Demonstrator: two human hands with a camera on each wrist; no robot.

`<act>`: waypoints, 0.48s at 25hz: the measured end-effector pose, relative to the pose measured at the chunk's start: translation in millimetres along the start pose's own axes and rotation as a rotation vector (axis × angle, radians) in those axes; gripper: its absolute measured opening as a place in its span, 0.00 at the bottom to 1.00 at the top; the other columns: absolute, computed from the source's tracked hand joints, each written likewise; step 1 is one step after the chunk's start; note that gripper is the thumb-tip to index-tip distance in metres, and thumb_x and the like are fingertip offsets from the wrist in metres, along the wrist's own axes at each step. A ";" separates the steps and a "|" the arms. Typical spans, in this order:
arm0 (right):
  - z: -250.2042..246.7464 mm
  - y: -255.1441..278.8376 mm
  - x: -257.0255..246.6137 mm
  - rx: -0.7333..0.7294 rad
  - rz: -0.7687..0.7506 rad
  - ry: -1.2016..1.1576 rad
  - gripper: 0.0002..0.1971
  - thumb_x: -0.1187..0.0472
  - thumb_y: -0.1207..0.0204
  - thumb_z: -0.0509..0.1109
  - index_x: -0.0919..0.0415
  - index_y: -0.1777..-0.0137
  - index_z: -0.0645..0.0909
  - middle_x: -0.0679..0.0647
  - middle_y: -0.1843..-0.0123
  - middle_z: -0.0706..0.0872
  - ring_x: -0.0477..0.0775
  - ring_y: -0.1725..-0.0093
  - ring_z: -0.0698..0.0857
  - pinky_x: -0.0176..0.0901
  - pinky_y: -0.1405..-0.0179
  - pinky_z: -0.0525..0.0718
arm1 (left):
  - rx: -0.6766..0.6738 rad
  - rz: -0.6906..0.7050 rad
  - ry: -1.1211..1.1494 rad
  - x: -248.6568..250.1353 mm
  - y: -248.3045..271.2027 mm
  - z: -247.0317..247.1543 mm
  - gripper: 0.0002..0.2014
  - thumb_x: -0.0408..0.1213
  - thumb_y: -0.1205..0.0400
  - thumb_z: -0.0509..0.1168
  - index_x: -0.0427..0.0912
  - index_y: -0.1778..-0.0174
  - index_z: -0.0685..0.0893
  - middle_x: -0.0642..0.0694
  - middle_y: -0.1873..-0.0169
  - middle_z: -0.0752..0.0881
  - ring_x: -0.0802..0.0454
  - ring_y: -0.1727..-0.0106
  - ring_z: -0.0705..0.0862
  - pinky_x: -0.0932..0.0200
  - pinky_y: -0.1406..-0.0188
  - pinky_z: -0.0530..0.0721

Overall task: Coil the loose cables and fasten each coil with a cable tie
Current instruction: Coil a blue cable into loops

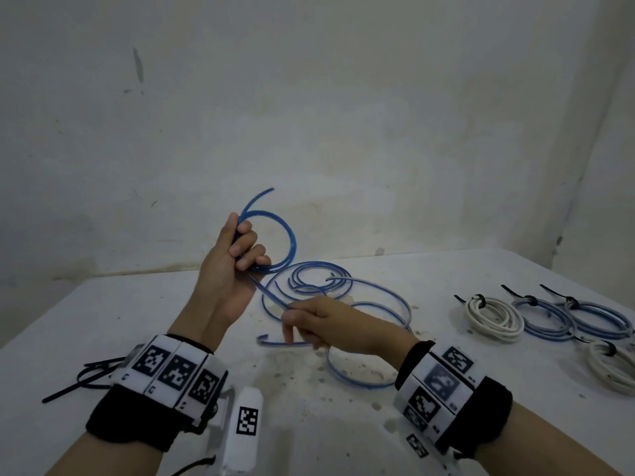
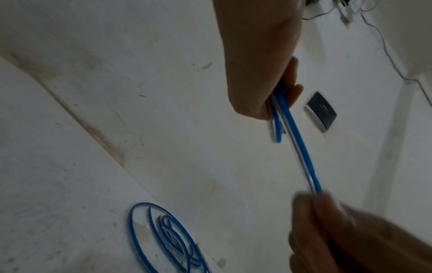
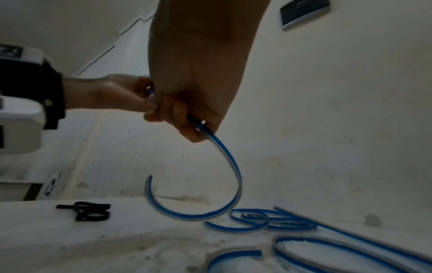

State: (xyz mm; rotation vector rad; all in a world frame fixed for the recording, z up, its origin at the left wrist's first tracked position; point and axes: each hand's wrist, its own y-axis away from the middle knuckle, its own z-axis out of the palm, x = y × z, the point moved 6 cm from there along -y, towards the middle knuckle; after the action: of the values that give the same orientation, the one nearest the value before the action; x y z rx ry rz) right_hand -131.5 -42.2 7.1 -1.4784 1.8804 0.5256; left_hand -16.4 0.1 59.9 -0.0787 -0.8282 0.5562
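Observation:
A blue cable (image 1: 292, 242) forms a loop above the white table (image 1: 171, 304); my left hand (image 1: 237, 255) grips that loop, raised at centre. The same blue cable (image 2: 297, 136) runs down to my right hand (image 1: 309, 324), which pinches it just above the table. In the right wrist view the blue cable (image 3: 231, 166) curves from my right hand (image 3: 187, 114) down to loose turns on the table. More loose blue cable (image 1: 364, 304) lies behind and under the right hand. Black cable ties (image 1: 89, 376) lie at the left, partly hidden by my left wrist.
Tied coils sit at the right: a white coil (image 1: 494, 317), two blue coils (image 1: 546, 321) (image 1: 601, 321) and another white coil (image 1: 615, 369) near the table's edge. A wall (image 1: 309, 97) rises close behind the table.

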 end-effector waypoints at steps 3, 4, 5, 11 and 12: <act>-21.6 6.9 5.6 0.107 -0.029 0.237 0.15 0.55 0.15 0.54 0.54 0.63 0.74 0.43 0.70 0.73 0.37 0.71 0.72 0.33 0.66 0.68 | 0.056 0.008 -0.021 15.0 3.6 -19.7 0.19 0.46 0.14 0.51 0.47 0.71 0.73 0.53 0.87 0.66 0.60 0.86 0.65 0.71 0.77 0.77; -27.6 9.6 9.7 0.109 -0.034 0.277 0.13 0.55 0.14 0.54 0.52 0.60 0.73 0.42 0.70 0.73 0.36 0.70 0.73 0.33 0.66 0.68 | 0.063 0.007 -0.018 17.2 4.9 -23.8 0.19 0.46 0.14 0.51 0.47 0.71 0.73 0.53 0.87 0.66 0.60 0.86 0.65 0.71 0.78 0.77; -30.8 12.4 13.6 0.103 -0.056 0.356 0.10 0.56 0.15 0.54 0.50 0.58 0.71 0.40 0.69 0.75 0.37 0.69 0.74 0.36 0.65 0.69 | 0.064 0.007 -0.008 19.2 5.7 -27.0 0.20 0.46 0.15 0.51 0.47 0.72 0.74 0.53 0.87 0.66 0.59 0.86 0.65 0.71 0.78 0.77; -79.3 39.6 34.0 0.553 -0.006 0.891 0.06 0.54 0.22 0.66 0.46 0.52 0.85 0.49 0.69 0.75 0.54 0.68 0.78 0.44 0.71 0.68 | -0.016 -0.131 -0.105 19.3 12.1 -30.8 0.17 0.45 0.22 0.57 0.47 0.77 0.74 0.53 0.88 0.65 0.59 0.90 0.63 0.71 0.86 0.69; -83.6 42.0 35.8 0.547 0.054 0.737 0.05 0.57 0.20 0.64 0.48 0.53 0.81 0.48 0.70 0.77 0.53 0.70 0.78 0.46 0.72 0.70 | -0.028 -0.169 -0.143 14.8 14.1 -29.9 0.17 0.44 0.21 0.57 0.47 0.78 0.74 0.53 0.88 0.64 0.60 0.90 0.62 0.71 0.87 0.67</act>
State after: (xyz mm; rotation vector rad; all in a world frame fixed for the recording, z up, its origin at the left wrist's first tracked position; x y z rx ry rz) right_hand -197.9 -111.7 35.0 -1.3252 2.3476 -0.5699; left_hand 6.9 23.9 45.6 0.0061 -0.9722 0.3947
